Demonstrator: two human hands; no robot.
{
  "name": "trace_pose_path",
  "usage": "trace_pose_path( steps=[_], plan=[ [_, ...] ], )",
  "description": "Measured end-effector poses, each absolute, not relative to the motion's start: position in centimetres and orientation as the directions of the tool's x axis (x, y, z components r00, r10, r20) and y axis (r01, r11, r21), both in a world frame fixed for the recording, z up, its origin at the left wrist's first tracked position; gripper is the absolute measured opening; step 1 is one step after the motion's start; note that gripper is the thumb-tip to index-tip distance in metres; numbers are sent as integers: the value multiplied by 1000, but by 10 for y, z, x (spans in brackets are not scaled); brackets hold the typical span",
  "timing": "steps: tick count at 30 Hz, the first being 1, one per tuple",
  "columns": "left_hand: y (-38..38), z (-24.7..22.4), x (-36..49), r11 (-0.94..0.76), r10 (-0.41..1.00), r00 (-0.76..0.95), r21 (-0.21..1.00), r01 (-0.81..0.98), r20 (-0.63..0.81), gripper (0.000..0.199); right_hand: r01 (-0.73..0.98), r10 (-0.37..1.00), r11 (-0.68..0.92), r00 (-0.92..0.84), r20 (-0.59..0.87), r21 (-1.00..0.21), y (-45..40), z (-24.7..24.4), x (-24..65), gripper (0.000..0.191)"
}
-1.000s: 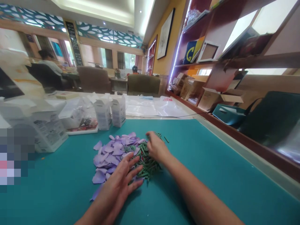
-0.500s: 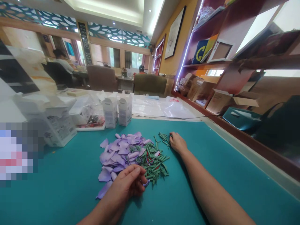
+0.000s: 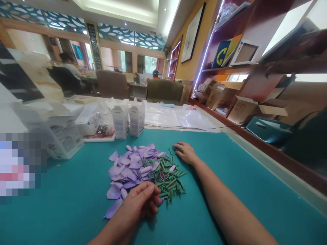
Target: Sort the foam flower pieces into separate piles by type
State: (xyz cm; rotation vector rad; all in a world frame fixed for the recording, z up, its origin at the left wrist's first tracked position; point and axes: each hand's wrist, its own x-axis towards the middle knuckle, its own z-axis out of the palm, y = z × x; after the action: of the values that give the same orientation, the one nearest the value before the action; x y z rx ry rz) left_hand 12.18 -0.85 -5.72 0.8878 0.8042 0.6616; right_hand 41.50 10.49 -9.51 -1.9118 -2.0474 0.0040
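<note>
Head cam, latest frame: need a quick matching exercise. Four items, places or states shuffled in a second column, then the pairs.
Items:
1. left hand
2. right hand
3. lilac petal cutouts
4. green pieces

Places or states:
A. palm down on the teal mat, right of the pile
B. heaped on the pile's left side
C. scattered on the pile's right side
D. curled at the pile's near edge

Pairs: 1-D, 2-A, 3-B, 4-C
</note>
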Motion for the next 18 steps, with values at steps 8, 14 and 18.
trace_pose_path(
  steps=[8,14,18],
  plan=[
    [-6,-60,122,482,773,537,863,-152,-337,34,960,960,133,-63,274,-246,113,-104,438,30],
    [-7,-57,121,475,771,539,870,-133,-339,36,970,948,80,-3,318,-230,109,-104,448,30],
    [-7,-58,122,474,769,544,870,-134,-335,36,971,936,125,-46,350,-205,106,-97,432,33]
  ],
)
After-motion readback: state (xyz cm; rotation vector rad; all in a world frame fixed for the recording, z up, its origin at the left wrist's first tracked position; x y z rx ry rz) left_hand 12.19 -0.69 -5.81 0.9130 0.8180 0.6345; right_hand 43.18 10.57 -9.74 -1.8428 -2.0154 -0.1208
